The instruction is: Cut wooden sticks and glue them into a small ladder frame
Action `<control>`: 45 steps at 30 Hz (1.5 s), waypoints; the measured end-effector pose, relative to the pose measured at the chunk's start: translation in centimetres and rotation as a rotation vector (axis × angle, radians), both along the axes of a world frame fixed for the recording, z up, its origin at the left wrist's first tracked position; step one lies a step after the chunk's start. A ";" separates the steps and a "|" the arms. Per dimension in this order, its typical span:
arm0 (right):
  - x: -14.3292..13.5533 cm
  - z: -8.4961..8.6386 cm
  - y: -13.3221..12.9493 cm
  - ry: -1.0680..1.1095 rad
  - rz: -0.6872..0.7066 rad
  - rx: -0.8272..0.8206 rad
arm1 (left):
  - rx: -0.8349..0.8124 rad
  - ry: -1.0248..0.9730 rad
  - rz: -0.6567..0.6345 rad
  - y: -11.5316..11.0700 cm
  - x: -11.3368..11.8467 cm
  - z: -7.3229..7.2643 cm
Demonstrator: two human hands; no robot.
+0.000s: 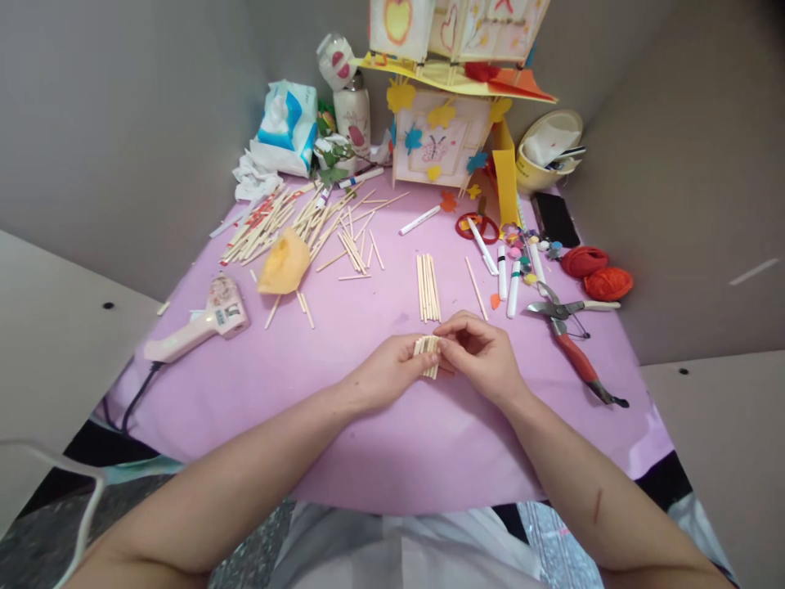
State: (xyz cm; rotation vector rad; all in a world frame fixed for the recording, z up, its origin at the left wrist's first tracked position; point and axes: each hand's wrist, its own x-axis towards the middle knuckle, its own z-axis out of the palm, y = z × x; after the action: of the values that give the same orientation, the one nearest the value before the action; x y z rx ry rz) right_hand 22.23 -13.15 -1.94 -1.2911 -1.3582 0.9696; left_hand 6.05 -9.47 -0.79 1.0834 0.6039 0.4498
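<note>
- L hand [383,375]: fingers gripping short sticks [419,346]
- R hand [484,352]: fingers pinching same, R edge
- Long sticks [428,288] lying on tabletop [392,462], just beyond hands
- Pruners [575,353] lying R

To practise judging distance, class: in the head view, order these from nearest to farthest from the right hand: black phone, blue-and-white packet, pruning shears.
From the right hand:
1. Pruning shears, to its right.
2. Black phone, farther back, right.
3. Blue-and-white packet, back left.
</note>
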 end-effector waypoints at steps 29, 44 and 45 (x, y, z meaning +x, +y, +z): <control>-0.8 0.1 -0.2 0.063 0.023 -0.134 | 0.079 0.069 -0.048 -0.1 0.2 -0.3; 0.6 -0.2 0.5 -0.054 -0.289 0.115 | -0.482 -0.091 0.187 2.0 -1.3 0.3; 0.7 -0.4 0.7 -0.064 -0.311 0.106 | -0.472 -0.093 0.231 2.3 -1.4 0.4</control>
State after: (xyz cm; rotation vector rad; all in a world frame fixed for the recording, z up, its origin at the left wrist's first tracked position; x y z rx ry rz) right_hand 22.94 -12.50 -2.33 -1.4107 -1.1949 0.6405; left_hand 4.62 -7.19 -0.42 0.5431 0.7123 0.5224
